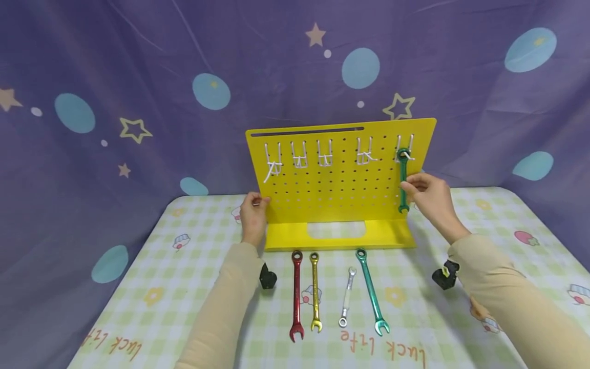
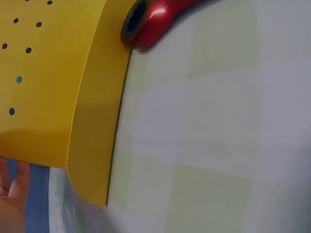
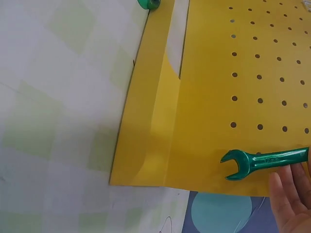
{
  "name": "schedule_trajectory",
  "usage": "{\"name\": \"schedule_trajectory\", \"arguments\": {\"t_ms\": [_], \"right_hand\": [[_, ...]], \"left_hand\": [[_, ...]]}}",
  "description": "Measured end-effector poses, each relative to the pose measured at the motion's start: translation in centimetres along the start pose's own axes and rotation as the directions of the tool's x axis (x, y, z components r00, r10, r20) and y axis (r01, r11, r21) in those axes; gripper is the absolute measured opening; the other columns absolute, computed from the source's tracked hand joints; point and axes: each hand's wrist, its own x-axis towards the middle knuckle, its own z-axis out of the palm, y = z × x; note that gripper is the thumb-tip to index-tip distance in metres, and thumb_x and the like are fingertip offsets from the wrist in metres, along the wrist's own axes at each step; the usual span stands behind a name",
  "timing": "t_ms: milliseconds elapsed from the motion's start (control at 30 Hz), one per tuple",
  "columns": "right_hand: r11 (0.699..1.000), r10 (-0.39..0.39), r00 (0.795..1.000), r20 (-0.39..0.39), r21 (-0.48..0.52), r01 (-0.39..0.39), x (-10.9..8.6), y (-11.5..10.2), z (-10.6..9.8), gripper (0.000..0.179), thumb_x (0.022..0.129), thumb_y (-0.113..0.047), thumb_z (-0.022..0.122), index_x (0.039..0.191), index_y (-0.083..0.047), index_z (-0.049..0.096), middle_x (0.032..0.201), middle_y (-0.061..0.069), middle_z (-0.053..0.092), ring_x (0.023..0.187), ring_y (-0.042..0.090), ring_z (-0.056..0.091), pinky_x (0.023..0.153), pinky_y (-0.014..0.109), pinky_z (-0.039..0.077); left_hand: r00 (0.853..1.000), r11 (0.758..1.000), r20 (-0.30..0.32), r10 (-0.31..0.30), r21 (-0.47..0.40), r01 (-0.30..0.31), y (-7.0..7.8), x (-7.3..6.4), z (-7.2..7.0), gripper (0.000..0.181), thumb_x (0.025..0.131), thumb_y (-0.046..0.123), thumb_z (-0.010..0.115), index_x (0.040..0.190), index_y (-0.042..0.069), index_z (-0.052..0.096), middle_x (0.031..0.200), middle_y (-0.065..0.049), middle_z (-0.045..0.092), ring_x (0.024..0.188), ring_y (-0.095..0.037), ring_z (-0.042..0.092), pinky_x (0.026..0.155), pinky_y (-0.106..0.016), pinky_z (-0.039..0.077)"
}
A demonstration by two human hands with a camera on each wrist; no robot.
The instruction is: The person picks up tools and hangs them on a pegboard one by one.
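Your right grip (image 1: pixel 428 197) pinches the dark green wrench (image 1: pixel 403 177) by its near-vertical shaft, ring end above your fingers at the rightmost hook (image 1: pixel 412 141), while your left grip (image 1: pixel 253 218), farther off, holds the yellow pegboard's (image 1: pixel 343 215) left edge.

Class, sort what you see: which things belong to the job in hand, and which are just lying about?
In the job:
right hand
dark green combination wrench it pinches
left hand
yellow pegboard
white hooks
probably the red wrench, gold wrench, silver wrench, teal wrench

Only surroundings:
checked tablecloth
purple backdrop
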Motion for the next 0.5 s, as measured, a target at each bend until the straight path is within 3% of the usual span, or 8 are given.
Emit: {"name": "schedule_trajectory", "arguments": {"t_ms": [267,500], "right_hand": [[1.0,0.006,0.999,0.038,-0.016,-0.005,0.33,0.11,-0.48,0.05,0.1,-0.043,0.057,0.123,0.001,0.062,0.115,0.022,0.065,0.098,0.034,0.063,0.064,0.023,0.049],[1.0,-0.028,0.999,0.036,-0.002,0.028,0.12,0.21,-0.56,0.045,0.099,-0.042,0.058,0.12,-0.002,0.066,0.109,0.02,0.068,0.098,0.034,0.065,0.066,0.02,0.05]], "left_hand": [[1.0,1.0,-0.007,0.015,0.011,-0.015,-0.04,0.03,0.04,0.008,0.097,0.003,0.063,0.096,-0.001,0.056,0.091,-0.009,0.055,0.081,-0.019,0.052,0.067,-0.02,0.041],[0.999,0.999,-0.023,0.026,0.039,-0.025,-0.08,0.08,-0.06,0.01,0.095,0.003,0.065,0.094,-0.002,0.057,0.089,-0.01,0.055,0.078,-0.018,0.051,0.063,-0.019,0.04]]}}
